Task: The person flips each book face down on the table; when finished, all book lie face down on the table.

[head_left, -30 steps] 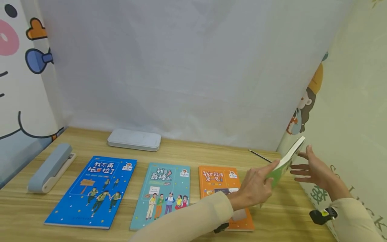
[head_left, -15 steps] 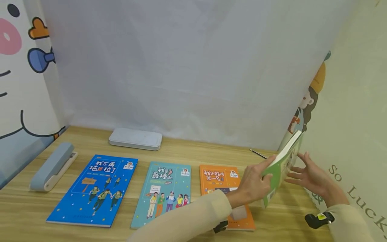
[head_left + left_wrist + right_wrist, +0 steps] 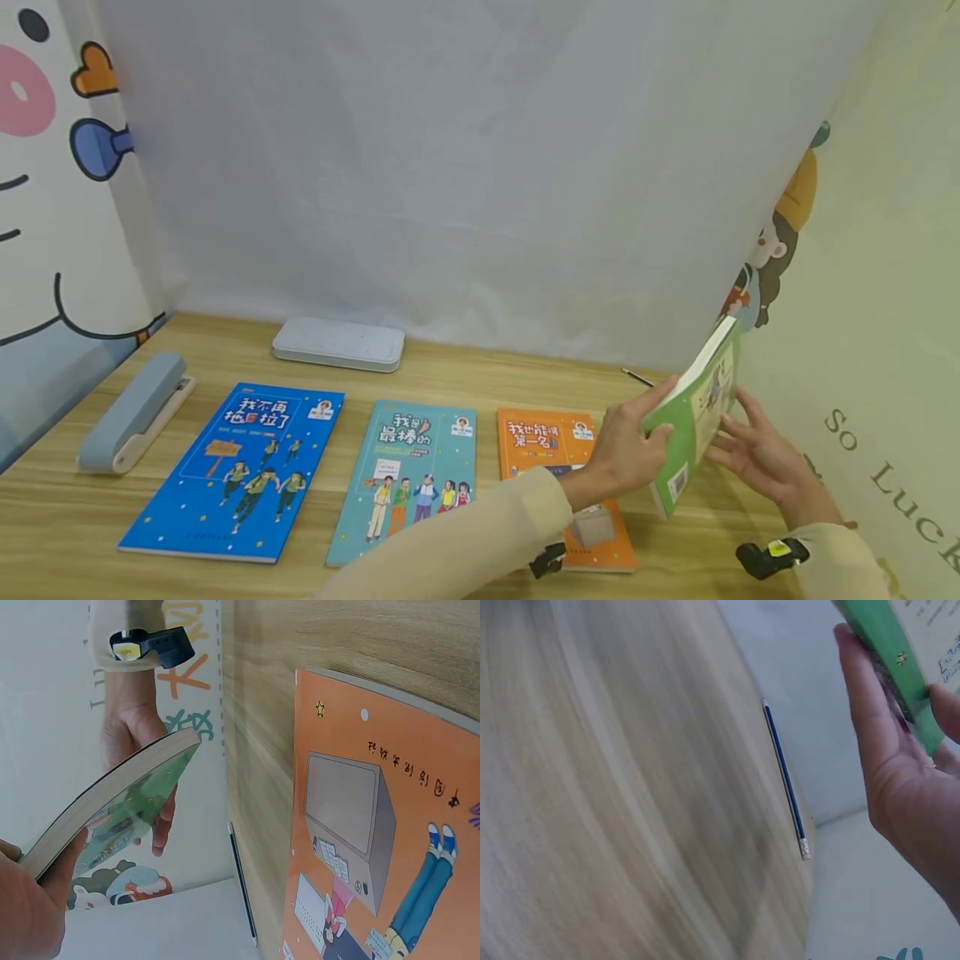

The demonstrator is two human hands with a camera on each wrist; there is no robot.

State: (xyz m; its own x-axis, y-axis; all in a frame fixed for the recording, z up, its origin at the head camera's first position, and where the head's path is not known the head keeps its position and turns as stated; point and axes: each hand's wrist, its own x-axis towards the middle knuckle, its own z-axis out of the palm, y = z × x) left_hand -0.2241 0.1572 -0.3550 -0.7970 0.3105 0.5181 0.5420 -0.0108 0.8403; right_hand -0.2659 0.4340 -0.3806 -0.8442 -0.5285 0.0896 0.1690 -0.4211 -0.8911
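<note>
**Three side by side on the table [image 3: 465, 377], one above it**

Near the middle book [image 3: 397, 483], on its left, lies the left book [image 3: 232, 475]; beyond that, farther left, stands the stapler [image 3: 135, 414]. Behind the middle book and a little to its left is the case [image 3: 339, 343], with the cloth [image 3: 480, 167] behind that. Near the middle book on its right lies the right book [image 3: 538, 442]. Behind and well to the right is the pencil [image 3: 784, 774]. The raised book [image 3: 693, 425] is right of the middle book, past the right book, between the left hand [image 3: 622, 446] and right hand [image 3: 768, 462].
</note>
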